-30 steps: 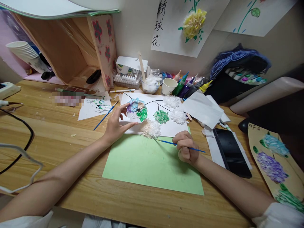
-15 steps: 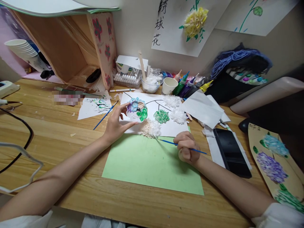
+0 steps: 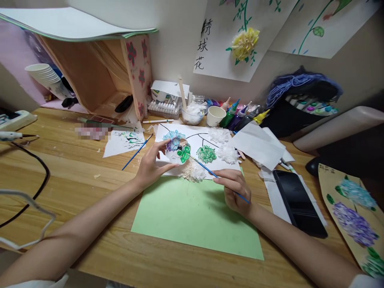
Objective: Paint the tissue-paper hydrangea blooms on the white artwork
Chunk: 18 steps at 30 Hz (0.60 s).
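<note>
My left hand [image 3: 153, 164] grips the round paint palette [image 3: 177, 154] by its edge, above the white sheet [image 3: 168, 170]. The palette carries blue, purple, peach and green paint. In my right hand [image 3: 235, 188] is a blue paintbrush [image 3: 207, 168], its tip at the palette's right edge near the green paint. A green paper flower [image 3: 206, 154] lies on the sheet, with white paper flowers [image 3: 228, 153] to its right. Just below the palette is a peach and white flower [image 3: 192, 172]. Part of a blue flower [image 3: 174, 135] shows behind the palette.
Green paper [image 3: 195, 220] lies under the white sheet. Another brush [image 3: 137, 152] rests left of it. A paper cup [image 3: 215, 117], a bowl [image 3: 193, 115] and paint bottles [image 3: 230, 117] stand behind. A phone [image 3: 300, 204] is at the right, cables [image 3: 45, 180] at the left.
The brush tip has moved up and left from the peach and white flower to the palette's edge. The palette now sits slightly further right over the sheet. The camera view has shifted a little.
</note>
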Available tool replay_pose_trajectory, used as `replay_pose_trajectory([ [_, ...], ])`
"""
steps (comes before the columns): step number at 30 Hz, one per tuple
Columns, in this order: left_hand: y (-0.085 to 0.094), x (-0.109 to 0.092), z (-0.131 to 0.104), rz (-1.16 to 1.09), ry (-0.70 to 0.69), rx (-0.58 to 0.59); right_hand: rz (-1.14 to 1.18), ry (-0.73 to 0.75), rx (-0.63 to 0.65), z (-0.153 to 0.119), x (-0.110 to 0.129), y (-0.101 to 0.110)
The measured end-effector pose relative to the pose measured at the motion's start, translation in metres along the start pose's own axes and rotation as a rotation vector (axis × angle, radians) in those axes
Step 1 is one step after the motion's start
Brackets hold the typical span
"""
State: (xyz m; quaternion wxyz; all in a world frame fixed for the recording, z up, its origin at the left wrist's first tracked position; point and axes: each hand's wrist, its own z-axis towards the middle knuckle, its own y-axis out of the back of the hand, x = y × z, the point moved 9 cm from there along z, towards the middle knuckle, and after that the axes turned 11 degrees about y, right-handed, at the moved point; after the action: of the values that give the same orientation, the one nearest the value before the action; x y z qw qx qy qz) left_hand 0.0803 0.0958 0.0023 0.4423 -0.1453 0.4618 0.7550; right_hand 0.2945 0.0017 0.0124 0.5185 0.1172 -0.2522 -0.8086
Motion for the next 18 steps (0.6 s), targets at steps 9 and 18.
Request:
replay_pose_trajectory([
  [9,-0.004,-0.005,-0.002,-0.036,-0.052,0.051,0.015,-0.109,0.041,0.007,-0.009,-0.006],
  [18,-0.005,-0.002,-0.001,-0.038,-0.009,0.078,0.005,-0.131,-0.030,0.002,-0.013,0.001],
])
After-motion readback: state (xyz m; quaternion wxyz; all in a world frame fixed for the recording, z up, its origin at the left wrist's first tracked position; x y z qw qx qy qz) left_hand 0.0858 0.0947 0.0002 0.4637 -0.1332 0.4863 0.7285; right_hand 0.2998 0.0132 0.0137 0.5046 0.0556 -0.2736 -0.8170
